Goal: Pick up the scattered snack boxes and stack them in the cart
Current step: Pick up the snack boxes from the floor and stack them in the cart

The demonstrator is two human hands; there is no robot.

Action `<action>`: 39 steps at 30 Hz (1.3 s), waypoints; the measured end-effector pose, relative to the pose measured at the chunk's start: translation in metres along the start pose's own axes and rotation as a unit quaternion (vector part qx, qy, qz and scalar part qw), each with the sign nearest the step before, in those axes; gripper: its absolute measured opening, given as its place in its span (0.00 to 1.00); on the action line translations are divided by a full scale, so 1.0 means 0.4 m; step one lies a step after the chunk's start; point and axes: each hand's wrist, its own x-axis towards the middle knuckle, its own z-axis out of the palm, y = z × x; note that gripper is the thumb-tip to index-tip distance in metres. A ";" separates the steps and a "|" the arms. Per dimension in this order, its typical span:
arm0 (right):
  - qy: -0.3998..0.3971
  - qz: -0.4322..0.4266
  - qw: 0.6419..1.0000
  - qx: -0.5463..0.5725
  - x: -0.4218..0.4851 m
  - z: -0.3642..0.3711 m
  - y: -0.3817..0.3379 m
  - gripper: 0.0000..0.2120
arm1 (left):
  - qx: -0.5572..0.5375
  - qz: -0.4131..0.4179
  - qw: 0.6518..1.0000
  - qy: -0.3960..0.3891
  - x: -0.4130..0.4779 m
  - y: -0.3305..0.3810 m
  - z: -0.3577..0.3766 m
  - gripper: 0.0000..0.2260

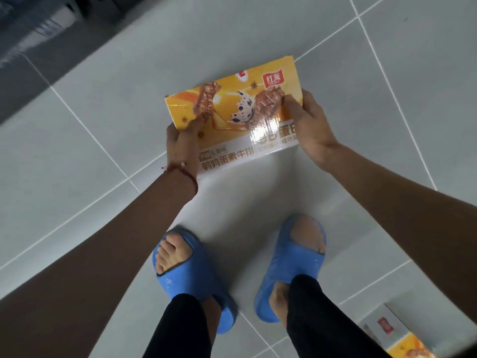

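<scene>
A flat yellow and white snack box (232, 109) with printed food pictures is held over the pale tiled floor, in front of my feet. My left hand (180, 146) grips its near left edge, thumb on the printed top; a red cord bracelet circles that wrist. My right hand (307, 127) grips the right edge, thumb on top and fingers underneath. A second snack box (397, 337) of the same kind lies on the floor at the bottom right, partly cut off by the frame. No cart is in view.
My feet in blue slippers (191, 277) stand on grey floor tiles (103, 99) just below the held box. A dark strip of floor or furniture (33, 47) runs across the top left corner.
</scene>
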 end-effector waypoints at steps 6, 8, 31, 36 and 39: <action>0.020 0.028 0.999 0.017 -0.109 -0.029 -0.031 0.31 | 0.017 -0.010 0.999 -0.032 -0.115 0.020 -0.010 0.24; 0.016 0.026 0.999 0.018 -0.186 -0.053 -0.061 0.27 | 0.009 0.000 0.999 -0.031 -0.176 0.025 -0.036 0.24; -0.061 -0.056 0.997 0.003 -1.135 -0.264 -0.578 0.29 | -0.001 0.030 0.997 0.066 -1.148 0.366 -0.459 0.28; -0.097 -0.078 0.991 -0.045 -1.248 -0.319 -0.620 0.34 | -0.063 -0.005 0.990 0.126 -1.345 0.361 -0.486 0.29; -0.131 -0.084 0.985 -0.071 -1.315 -0.365 -0.647 0.34 | -0.107 -0.011 0.980 0.167 -1.459 0.352 -0.493 0.28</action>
